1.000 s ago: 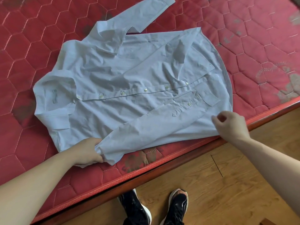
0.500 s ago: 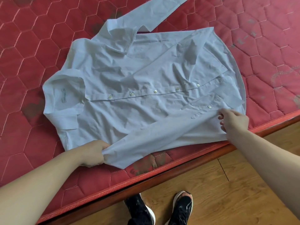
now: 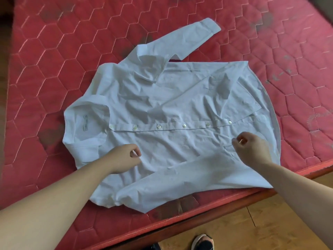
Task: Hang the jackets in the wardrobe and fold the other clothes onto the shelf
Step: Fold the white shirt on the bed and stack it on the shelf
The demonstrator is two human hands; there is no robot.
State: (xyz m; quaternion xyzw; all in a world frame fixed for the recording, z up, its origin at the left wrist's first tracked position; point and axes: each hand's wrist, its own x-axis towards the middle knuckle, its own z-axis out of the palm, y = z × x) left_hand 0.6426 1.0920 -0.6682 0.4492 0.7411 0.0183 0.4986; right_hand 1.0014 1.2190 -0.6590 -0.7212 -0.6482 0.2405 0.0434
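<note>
Now both hands' curled fingers pinch nothing over shirt on red mattress.

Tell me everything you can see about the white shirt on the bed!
The shirt is pale white, thin and wrinkly like cotton. It lies flat, front up, on the red quilted mattress, collar to the left. A row of small pearly buttons runs along its middle. One long sleeve stretches away toward the top; the other lies folded along the near edge. The left hand and right hand rest on the cloth with curled fingers, seeming to pinch it.
</note>
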